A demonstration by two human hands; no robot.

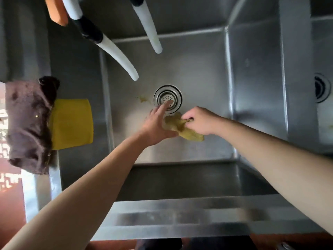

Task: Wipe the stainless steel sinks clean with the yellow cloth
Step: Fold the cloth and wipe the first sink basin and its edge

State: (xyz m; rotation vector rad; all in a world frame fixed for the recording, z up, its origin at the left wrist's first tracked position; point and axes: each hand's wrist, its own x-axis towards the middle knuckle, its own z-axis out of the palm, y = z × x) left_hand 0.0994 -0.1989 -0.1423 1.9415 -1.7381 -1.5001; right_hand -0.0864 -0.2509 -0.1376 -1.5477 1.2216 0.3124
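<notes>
At the bottom of the stainless steel sink point(198, 69), just beside the round drain strainer point(168, 99), we see the right hand point(200, 121) with its grip closed tight on the bunched yellow cloth point(182, 128). The left hand point(156, 127) lies open and holds nothing, fingers point(164, 106) stretched over the strainer's edge, palm touching the cloth. A brown towel point(28, 123) and a yellow sheet point(72, 123) drape over the sink's left rim.

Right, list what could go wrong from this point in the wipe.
1. The yellowish residue left of the drain strainer could be pushed into its holes rather than lifted.
2. The yellow cloth is bunched in the right hand, so it may smear more than wipe.
3. The left hand reaches open over the strainer and may pick up grime.
</notes>
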